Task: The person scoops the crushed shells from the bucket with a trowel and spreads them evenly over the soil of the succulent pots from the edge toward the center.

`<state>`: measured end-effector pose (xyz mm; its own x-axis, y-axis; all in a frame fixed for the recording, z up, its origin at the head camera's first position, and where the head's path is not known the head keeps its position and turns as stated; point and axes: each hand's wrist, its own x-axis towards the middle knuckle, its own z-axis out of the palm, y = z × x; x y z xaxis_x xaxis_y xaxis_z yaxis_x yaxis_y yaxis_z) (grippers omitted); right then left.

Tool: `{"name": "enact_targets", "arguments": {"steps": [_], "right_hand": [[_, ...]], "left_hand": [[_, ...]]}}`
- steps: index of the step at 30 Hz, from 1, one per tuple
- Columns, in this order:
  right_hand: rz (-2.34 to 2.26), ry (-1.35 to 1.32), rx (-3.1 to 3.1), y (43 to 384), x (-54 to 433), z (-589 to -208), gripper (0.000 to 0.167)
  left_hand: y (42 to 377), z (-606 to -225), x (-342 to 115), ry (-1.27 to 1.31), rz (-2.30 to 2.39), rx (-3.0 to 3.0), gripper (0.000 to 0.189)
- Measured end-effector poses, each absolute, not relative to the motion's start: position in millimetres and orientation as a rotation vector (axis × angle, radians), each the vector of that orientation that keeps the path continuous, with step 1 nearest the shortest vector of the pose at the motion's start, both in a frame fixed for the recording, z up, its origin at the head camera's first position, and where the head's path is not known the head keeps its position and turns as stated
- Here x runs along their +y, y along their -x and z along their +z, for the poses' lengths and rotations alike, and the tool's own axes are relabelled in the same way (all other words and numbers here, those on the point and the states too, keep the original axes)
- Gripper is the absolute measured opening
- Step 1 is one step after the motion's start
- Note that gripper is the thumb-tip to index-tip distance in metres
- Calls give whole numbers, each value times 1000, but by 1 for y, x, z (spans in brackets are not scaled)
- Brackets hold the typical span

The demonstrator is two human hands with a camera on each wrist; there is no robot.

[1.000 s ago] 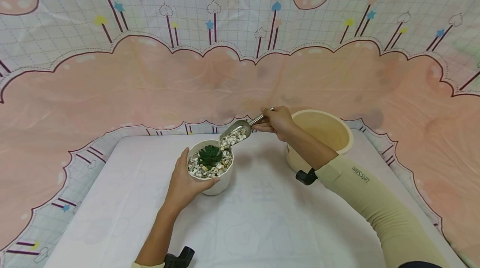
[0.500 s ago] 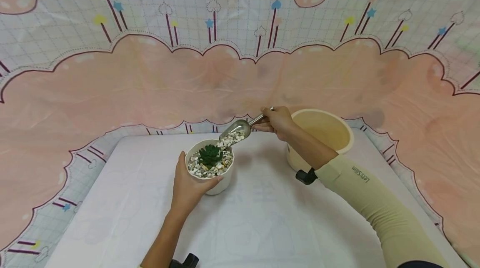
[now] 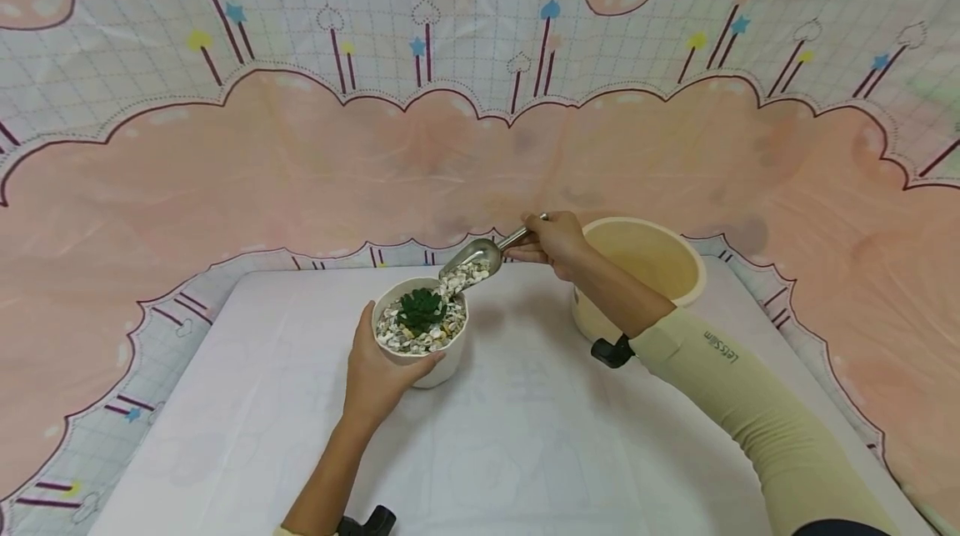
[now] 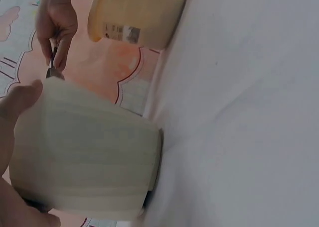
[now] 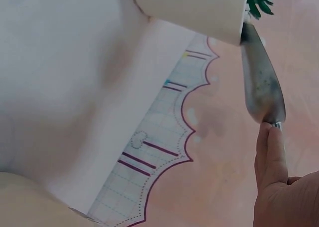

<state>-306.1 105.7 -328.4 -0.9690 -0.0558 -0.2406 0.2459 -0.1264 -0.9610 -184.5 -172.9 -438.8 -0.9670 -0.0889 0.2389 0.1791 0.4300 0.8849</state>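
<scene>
A white pot (image 3: 444, 368) stands on the white-covered table with a dark green succulent (image 3: 421, 311) in its middle and pale, mixed pebbles (image 3: 408, 342) around it. My left hand (image 3: 378, 378) grips the pot from the near left side, thumb near the front rim. From the right, my right hand (image 3: 558, 244) holds a metal scoop (image 3: 491, 252) by its handle. The scoop tilts down toward the pot, its lip right at the far-right rim, with whitish pebbles inside. In the right wrist view, only the underside of the scoop (image 5: 264, 82) shows.
A cream tub (image 3: 592, 315) with a wide mouth stands at the back right, partly behind my right forearm. Past the table (image 3: 525, 436) hangs a pink cloud-patterned cloth (image 3: 450, 161). Dark wrist camera straps sit on both arms.
My left wrist and forearm have swung a little to the right while that hand keeps hold of the pot. My right hand and the scoop stay almost in place at the rim.
</scene>
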Motion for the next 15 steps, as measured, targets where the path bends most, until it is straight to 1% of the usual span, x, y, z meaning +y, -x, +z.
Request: {"name": "enact_targets", "arguments": {"steps": [3,7,9,15], "right_hand": [[-2207,-222,1926,306,106,-329,33],[-2200,-223,1925,307,108,-329,38],[-2198,-221,1927,307,108,-329,41],[-2207,-230,1926,308,108,-328,39]], "left_hand": [[189,-437,-180,140,-1593,-2482,117],[193,-435,-187,198,-1610,-2543,120],[194,-434,-190,210,-1612,-2568,123],[194,-432,-190,192,-1639,-2596,125]]}}
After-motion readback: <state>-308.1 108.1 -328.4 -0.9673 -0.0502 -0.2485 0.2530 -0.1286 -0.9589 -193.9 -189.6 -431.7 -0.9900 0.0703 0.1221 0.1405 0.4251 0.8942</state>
